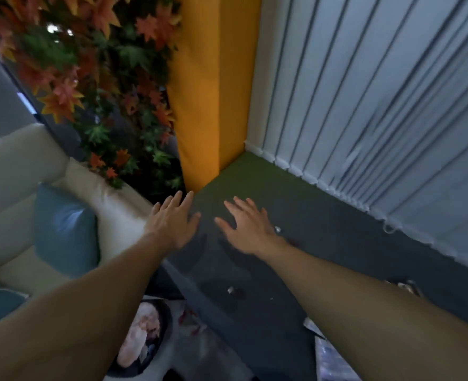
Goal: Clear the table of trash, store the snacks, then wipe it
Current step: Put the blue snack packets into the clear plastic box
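Note:
My left hand (173, 221) and my right hand (245, 225) both reach forward with straight, spread fingers and hold nothing. They hover side by side over the dark grey floor (323, 243), a short gap between them. A dark bin (142, 339) with pale crumpled trash inside stands below my left forearm. Small scraps lie on the floor: one (277, 229) beside my right wrist, one (230, 289) between my forearms. A crinkled wrapper (404, 287) shows at the right, partly hidden by my right arm. The picture is blurred.
A cream sofa (16, 166) with a blue cushion (65, 229) fills the left. Autumn-leaf foliage (103, 78) and an orange padded column (213, 92) stand ahead. Vertical blinds (378, 105) line the right. A shiny plastic package (334, 361) lies at the bottom right.

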Tool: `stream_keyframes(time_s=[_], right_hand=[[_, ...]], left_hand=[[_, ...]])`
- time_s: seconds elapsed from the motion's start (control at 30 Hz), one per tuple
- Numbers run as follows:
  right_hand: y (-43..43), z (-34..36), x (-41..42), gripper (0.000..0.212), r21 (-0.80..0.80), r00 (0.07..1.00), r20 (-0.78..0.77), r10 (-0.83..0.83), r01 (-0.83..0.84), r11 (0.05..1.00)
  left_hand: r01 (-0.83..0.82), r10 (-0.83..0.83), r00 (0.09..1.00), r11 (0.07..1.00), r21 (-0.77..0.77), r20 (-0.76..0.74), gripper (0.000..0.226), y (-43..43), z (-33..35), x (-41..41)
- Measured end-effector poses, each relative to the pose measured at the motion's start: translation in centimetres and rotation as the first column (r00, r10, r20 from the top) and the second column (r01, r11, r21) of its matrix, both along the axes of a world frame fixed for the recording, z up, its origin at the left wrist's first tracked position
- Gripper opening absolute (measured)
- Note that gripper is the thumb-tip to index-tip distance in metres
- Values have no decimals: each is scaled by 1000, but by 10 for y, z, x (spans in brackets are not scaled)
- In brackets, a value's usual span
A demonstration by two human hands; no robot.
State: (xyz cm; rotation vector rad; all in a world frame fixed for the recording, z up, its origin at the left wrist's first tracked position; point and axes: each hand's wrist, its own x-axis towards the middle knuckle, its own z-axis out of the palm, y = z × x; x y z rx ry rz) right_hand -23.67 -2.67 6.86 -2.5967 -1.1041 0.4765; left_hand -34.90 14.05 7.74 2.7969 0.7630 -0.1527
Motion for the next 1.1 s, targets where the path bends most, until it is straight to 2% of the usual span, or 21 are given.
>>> stream_keyframes(time_s=[0.23,0.5,0.8,1.1], right_hand=[[-106,13,40,73,34,972,44,-233,231,972],[-228,7,60,72,44,887,38,-460,458,888],[-348,-18,42,72,-42,737,-28,-675,674,737],[-404,-35,8,73,-26,619,-80,-782,783,622]], left_hand=[[222,-222,975,975,2,11,68,-85,15,74],[455,-455,890,888,-69,12,69,-179,8,129],[628,-636,771,769,-117,-45,69,-275,-17,158],[736,-752,651,659,-154,-105,70,-342,-36,163]])
